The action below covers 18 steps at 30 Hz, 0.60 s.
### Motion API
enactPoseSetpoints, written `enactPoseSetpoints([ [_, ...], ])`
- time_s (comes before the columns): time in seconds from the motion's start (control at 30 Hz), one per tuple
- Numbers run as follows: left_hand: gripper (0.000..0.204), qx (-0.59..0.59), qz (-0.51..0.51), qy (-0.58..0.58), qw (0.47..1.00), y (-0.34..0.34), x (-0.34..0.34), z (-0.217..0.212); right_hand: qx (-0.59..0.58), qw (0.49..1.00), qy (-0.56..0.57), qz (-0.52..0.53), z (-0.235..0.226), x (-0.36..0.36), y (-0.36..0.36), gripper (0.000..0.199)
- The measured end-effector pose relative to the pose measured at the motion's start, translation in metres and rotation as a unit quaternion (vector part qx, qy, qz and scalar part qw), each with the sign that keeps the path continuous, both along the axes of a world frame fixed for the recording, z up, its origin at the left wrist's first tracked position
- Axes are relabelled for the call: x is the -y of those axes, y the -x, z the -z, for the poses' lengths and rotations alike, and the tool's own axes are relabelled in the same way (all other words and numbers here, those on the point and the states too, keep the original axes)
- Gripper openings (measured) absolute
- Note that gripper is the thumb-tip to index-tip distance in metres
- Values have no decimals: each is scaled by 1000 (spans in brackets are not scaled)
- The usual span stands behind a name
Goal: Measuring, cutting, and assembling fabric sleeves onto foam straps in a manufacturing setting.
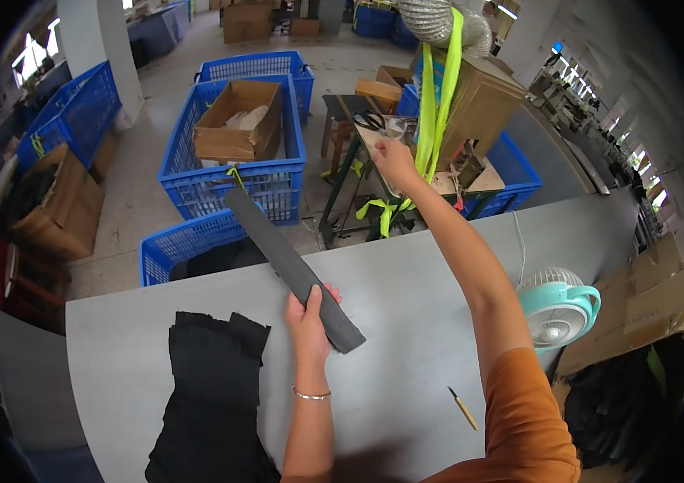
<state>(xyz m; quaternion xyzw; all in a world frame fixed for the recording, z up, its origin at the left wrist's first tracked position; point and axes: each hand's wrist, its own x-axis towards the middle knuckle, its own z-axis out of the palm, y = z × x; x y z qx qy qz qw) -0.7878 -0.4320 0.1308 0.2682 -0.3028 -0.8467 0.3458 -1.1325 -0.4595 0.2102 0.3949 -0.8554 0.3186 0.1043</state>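
My left hand (308, 318) grips a long, flat dark grey strip (281, 253) near its lower end. The strip slants up and left across the table (406, 298), and its far end reaches beyond the table's edge over a blue crate. My right arm is stretched far forward, and my right hand (395, 163) is closed above the small stand (483, 179). Whatever its fingers hold, if anything, is too small to make out. Black-handled scissors (369, 120) lie just beyond that hand. Left of my left forearm lies a stack of black fabric pieces (211, 394).
A turquoise fan (555, 310) and a wooden-handled pointed tool (464, 409) are on the table's right side. Yellow-green straps (438, 105) hang over the stand. Beyond the table are blue crates (233, 179), one with a cardboard box (237, 137). Another cardboard box (640, 310) stands right.
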Motion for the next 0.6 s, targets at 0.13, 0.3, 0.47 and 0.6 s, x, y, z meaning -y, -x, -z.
enactPoseSetpoints([
  [0.13,23,14,2,-16,1000,-3,3,-3,33,997,-58,23,1,40,20,36],
  [0.3,21,25,13,-19,999,-2,2,-8,61,987,-127,80,11,74,45,55],
  [0.47,20,47,17,-25,998,-6,2,-14,97,973,-180,108,25,106,58,61],
  [0.6,21,60,15,-50,997,-12,6,-11,80,975,-170,118,42,140,53,59],
])
